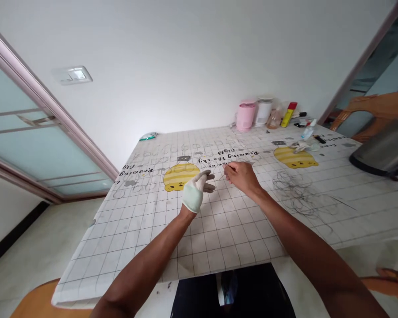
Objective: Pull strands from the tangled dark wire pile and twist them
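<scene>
My left hand [198, 187] wears a white glove with grey fingertips and hovers over the table near its middle. Its fingers are stretched and apart, with nothing visible between them. Just right of it, my bare right hand [241, 177] is closed in a pinch. Whatever its fingertips hold, if anything, is too thin or hidden to make out. A loose tangle of thin dark strands [295, 194], like fine wire or thread, lies on the table to the right of my right hand. Faint thin loops [172, 149] lie in rows towards the back left.
The table has a white checked cloth [205, 247] with yellow balloon prints. At the back right stand a pink canister [246, 115], a white one [263, 111], a yellow spray can [288, 115] and small bottles. A crumpled glove [303, 146] and a metal kettle [383, 152] are on the right.
</scene>
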`<state>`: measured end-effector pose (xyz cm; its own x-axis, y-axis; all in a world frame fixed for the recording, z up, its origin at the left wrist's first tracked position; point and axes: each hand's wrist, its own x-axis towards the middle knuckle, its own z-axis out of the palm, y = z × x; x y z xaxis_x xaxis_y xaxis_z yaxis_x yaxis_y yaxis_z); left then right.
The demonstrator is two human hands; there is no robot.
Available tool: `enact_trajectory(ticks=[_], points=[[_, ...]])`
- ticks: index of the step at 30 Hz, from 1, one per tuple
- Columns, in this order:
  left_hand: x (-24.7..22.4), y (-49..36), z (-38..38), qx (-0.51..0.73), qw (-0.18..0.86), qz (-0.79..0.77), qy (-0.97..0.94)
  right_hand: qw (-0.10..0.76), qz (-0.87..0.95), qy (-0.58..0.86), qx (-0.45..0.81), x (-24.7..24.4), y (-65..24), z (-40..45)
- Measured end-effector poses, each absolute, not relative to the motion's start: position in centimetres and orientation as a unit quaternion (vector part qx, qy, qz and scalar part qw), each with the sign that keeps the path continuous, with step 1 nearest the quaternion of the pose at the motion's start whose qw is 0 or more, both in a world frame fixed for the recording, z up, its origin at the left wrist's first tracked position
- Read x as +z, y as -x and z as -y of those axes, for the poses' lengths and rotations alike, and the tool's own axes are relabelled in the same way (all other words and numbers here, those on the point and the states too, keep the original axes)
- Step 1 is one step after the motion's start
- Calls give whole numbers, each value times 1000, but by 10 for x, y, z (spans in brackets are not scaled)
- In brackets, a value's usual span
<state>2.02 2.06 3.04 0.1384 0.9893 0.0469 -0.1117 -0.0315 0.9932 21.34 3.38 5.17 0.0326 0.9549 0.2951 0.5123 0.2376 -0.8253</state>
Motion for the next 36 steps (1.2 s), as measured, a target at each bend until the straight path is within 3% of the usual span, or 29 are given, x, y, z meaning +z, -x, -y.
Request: enact_trajectory(ticks=[6, 17, 29, 36], points=[[32, -25, -14, 496, 477, -533, -492, 435, 661, 579, 196, 35, -189, -39], [18, -15, -38, 433, 526, -520, -515, 373, 750, 509, 197, 2, -179, -32], [-5, -9, -53, 413, 624, -410, -522, 376, 748, 514, 188, 2, -189, -33], [2, -5, -47, 421, 574, -427, -557, 353, 758, 488, 250, 2, -191, -28]])
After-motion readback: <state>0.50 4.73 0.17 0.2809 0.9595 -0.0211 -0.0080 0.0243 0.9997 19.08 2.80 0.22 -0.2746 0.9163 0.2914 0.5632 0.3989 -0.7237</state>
